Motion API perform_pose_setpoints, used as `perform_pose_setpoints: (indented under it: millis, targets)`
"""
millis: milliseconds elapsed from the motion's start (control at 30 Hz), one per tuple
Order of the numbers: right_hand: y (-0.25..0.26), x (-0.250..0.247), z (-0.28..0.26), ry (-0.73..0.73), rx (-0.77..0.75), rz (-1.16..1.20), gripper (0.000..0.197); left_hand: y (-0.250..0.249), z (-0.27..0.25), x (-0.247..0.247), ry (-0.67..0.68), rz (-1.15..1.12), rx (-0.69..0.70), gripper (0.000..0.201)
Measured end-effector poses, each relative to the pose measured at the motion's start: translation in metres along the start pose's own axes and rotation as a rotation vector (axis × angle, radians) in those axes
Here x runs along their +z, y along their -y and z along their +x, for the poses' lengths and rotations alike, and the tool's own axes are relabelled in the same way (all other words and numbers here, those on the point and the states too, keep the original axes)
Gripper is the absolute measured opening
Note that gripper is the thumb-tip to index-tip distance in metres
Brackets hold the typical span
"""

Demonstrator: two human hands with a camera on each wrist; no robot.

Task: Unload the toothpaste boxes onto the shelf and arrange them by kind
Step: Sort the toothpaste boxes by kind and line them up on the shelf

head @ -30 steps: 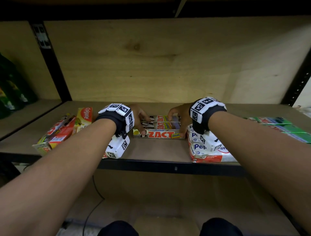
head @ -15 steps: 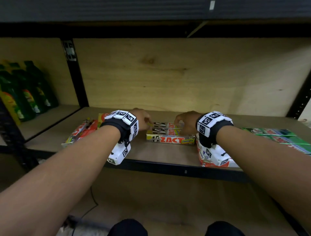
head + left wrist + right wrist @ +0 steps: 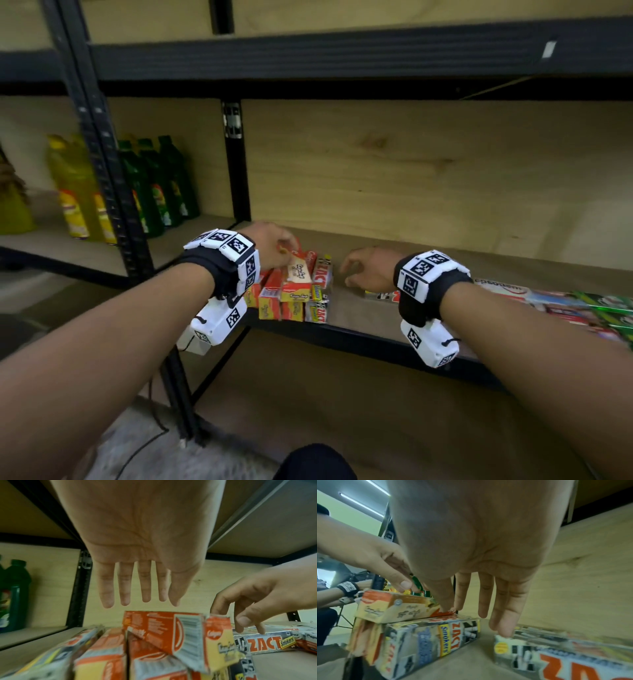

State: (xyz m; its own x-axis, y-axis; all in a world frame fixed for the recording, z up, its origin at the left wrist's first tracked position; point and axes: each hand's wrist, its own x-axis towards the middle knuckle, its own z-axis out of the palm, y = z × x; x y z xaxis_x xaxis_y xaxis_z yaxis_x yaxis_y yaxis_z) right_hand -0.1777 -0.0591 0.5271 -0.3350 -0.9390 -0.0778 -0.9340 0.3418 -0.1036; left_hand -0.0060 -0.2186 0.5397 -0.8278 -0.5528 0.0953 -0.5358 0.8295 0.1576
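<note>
Red-and-yellow Colgate boxes (image 3: 299, 274) are piled at the left end of the wooden shelf (image 3: 359, 320), the top one (image 3: 171, 632) tilted across a grey ZACT box (image 3: 428, 642) beside them. My left hand (image 3: 274, 246) hovers just over that top box with straight fingers (image 3: 145, 588) and holds nothing. A second ZACT box (image 3: 383, 295) lies flat to the right. My right hand (image 3: 366, 270) reaches down to it, and its loosely straight fingertips (image 3: 505, 632) touch the box's end.
Pepsodent boxes (image 3: 513, 291) and green boxes (image 3: 603, 305) lie further right on the shelf. A black upright (image 3: 236, 164) divides off the left bay, which holds green (image 3: 154, 192) and yellow bottles (image 3: 75, 192). A black beam (image 3: 342, 54) runs overhead.
Both hands were at the ends of the ZACT stack. Now the left hand is over the Colgate pile, the right hand has its fingertips on a ZACT box, and the view has swung left.
</note>
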Motion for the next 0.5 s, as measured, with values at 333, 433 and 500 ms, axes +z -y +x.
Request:
perform_pose_setpoints:
  millis: [333,433,500]
  targets:
    - [0.041,0.037,0.013,0.034,-0.022,0.292,0.038,0.062,-0.023,0.034,0.093,0.031,-0.249,0.053]
    - [0.039,0.042,0.015,0.025,0.017,0.302,0.035,0.074,-0.023,0.043,0.065,-0.046,-0.277,0.050]
    - [0.037,0.042,0.016,0.003,0.040,0.290,0.027,0.078,-0.020,0.047,0.030,-0.083,-0.287,0.045]
